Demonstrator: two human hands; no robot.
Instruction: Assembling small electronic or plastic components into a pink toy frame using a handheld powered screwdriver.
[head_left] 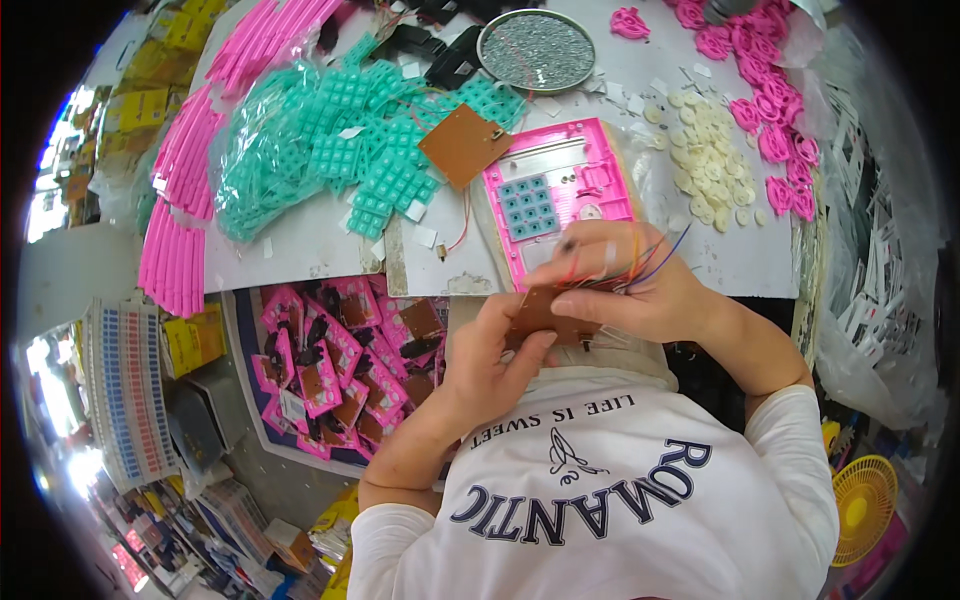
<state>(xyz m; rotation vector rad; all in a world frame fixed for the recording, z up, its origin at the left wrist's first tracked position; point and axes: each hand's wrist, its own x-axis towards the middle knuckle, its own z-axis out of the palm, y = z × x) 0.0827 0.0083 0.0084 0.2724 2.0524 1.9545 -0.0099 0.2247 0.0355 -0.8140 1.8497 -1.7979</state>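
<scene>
Close to my shirt, both hands hold a brown circuit board (560, 318) between them. My left hand (490, 360) grips its left side, thumb on the near face. My right hand (635, 285) is closed at its right side, with thin coloured wires (640, 268) running past the fingers; the fingertips are partly blurred. Just beyond my hands lies a pink plastic housing (608, 150) with a grey-blue rubber keypad (530, 207) set into it. Another brown circuit board (465, 146) rests by the housing's upper left, a red wire trailing from it.
Green rubber keypads (385, 185) are heaped at left, beside stacked pink plastic strips (180, 160). A round tray of small metal parts (535, 50) stands at the back. Cream discs (710, 160) and pink pieces (775, 140) lie right. A bin (245, 345) below holds pink assemblies (340, 365).
</scene>
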